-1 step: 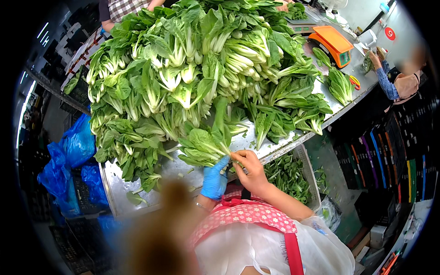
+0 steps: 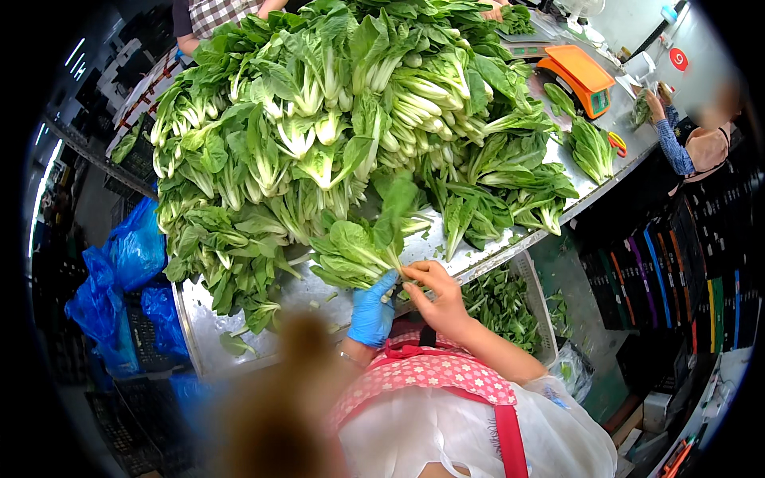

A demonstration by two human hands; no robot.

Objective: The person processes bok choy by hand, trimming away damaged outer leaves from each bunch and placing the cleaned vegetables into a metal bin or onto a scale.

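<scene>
In my left hand (image 2: 371, 314), gloved in blue, the stem end of a leafy green bok choy head (image 2: 348, 253) is gripped, its leaves pointing away from me over the table's near edge. My bare right hand (image 2: 438, 299) is closed beside it, thumb and fingers pinching at the base of a leaf stalk. That single leaf (image 2: 396, 209) stands up from the head and is smeared by motion. Just beyond my hands rises a large heap of bok choy (image 2: 311, 119), white stems and green leaves mixed.
The metal table (image 2: 275, 338) carries an orange scale (image 2: 578, 70) and red-yellow scissors (image 2: 617, 144) at far right. Below its edge stands a crate (image 2: 542, 307) of loose leaves. Blue bags (image 2: 131, 255) hang at left. A co-worker (image 2: 689, 143) handles greens at right; another person (image 2: 227, 12) stands behind the heap.
The upright leaf at my fingers has tilted slightly right and blurred. My hands have barely moved. At far right, the co-worker's hands have shifted a little.
</scene>
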